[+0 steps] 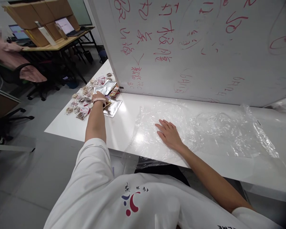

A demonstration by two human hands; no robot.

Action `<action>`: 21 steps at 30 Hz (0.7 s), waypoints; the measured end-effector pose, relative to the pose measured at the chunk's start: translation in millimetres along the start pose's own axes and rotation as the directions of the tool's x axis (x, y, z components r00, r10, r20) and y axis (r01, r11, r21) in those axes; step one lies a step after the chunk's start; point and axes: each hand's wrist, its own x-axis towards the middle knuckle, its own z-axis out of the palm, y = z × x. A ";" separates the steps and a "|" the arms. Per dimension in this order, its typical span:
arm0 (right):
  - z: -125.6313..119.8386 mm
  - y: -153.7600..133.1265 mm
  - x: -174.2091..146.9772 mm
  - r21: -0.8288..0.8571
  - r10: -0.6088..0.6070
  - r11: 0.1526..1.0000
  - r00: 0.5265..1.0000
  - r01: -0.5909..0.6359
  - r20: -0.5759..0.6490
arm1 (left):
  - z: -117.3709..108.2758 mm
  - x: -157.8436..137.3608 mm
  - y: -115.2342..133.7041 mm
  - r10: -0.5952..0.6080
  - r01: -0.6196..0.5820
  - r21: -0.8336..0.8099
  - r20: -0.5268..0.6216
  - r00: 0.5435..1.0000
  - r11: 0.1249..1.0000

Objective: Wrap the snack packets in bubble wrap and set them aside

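Note:
My left hand [99, 96], with a banded watch at the wrist, reaches into a pile of small packets at the table's left end. It is over or against a silver pouch [108, 86]; its fingertips are mostly hidden, so I cannot tell whether it grips anything. Another silver pouch [113, 108] lies just right of that wrist. Small clear packets [77, 103] with brown and pinkish contents spread to its left. My right hand [168, 133] rests open, fingers spread, on a large crinkled clear plastic bag [219, 130].
The white table [62, 125] runs along a whiteboard [193, 63] with red writing, which stands along its far side. To the left, a person in a pink top [7, 54] sits in an office chair near a wooden desk [59, 44] holding cardboard boxes and a laptop [66, 26].

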 end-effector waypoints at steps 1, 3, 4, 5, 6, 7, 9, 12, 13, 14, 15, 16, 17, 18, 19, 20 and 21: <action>0.2 0.0 -0.1 0.001 -0.001 1.000 1.000 0.001 0.001 | 0.6 -3.2 0.2 -0.046 0.047 0.025 -0.024 0.999 0.999; -0.1 -0.4 -0.3 0.003 -0.003 1.000 1.000 0.003 0.003 | -2.7 -11.5 -0.6 -0.097 0.101 0.046 -0.095 0.991 0.994; -0.4 -0.7 -0.4 0.005 -0.003 1.000 1.000 0.003 0.004 | -6.4 -16.9 -1.5 -0.092 0.098 0.037 -0.138 0.986 0.994; -0.8 -1.0 -0.5 0.007 -0.002 1.000 1.000 0.002 0.005 | -10.8 -23.6 -2.7 -0.093 0.099 0.025 -0.180 0.979 0.995; -1.2 -1.3 -0.5 0.010 -0.001 1.000 1.000 0.001 0.005 | -15.1 -31.9 -3.9 -0.088 0.094 0.016 -0.222 0.971 0.995; -1.6 -1.5 -0.6 0.013 -0.001 1.000 1.000 0.000 0.005 | -18.4 -42.0 -4.8 -0.061 0.069 0.018 -0.258 0.964 0.997; -1.9 -1.6 -0.7 0.018 -0.001 1.000 1.000 0.001 0.007 | -18.8 -67.3 -4.7 0.053 -0.037 0.061 -0.293 0.955 0.997; -1.2 -1.2 -0.8 0.019 -0.004 1.000 1.000 0.003 0.010 | 0.1 -110.8 1.4 0.227 -0.200 0.136 -0.233 0.946 0.970; -0.9 -1.1 -0.9 0.019 -0.003 1.000 1.000 0.003 0.011 | 9.5 -123.5 4.4 0.249 -0.223 0.148 -0.192 0.949 0.963; -0.6 -1.0 -1.0 0.020 -0.001 1.000 1.000 0.000 0.012 | 18.6 -133.9 7.5 0.260 -0.235 0.161 -0.154 0.953 0.958; -0.6 -1.1 -1.1 0.021 0.002 1.000 1.000 -0.002 0.014 | 26.0 -141.2 10.2 0.263 -0.240 0.180 -0.118 0.958 0.954; -0.8 -1.3 -1.3 0.024 0.004 1.000 1.000 -0.004 0.016 | 31.1 -145.1 12.4 0.260 -0.240 0.201 -0.080 0.962 0.950; -1.3 -1.7 -1.5 0.027 0.005 1.000 1.000 -0.005 0.019 | 33.1 -145.6 13.9 0.254 -0.239 0.222 -0.039 0.966 0.945; -2.0 -2.2 -1.7 0.030 0.005 1.000 1.000 -0.006 0.022 | 32.4 -143.1 14.7 0.247 -0.242 0.240 0.007 0.969 0.940; -2.9 -2.7 -1.9 0.034 0.005 0.999 1.000 -0.006 0.025 | 29.3 -138.3 14.9 0.246 -0.252 0.250 0.059 0.968 0.935; -3.8 -3.3 -2.1 0.037 0.005 0.999 1.000 -0.006 0.026 | 24.7 -132.1 14.7 0.248 -0.270 0.257 0.117 0.962 0.928; -4.6 -3.7 -2.3 0.040 0.005 0.999 1.000 -0.006 0.028 | 19.7 -125.4 14.4 0.252 -0.291 0.259 0.173 0.952 0.921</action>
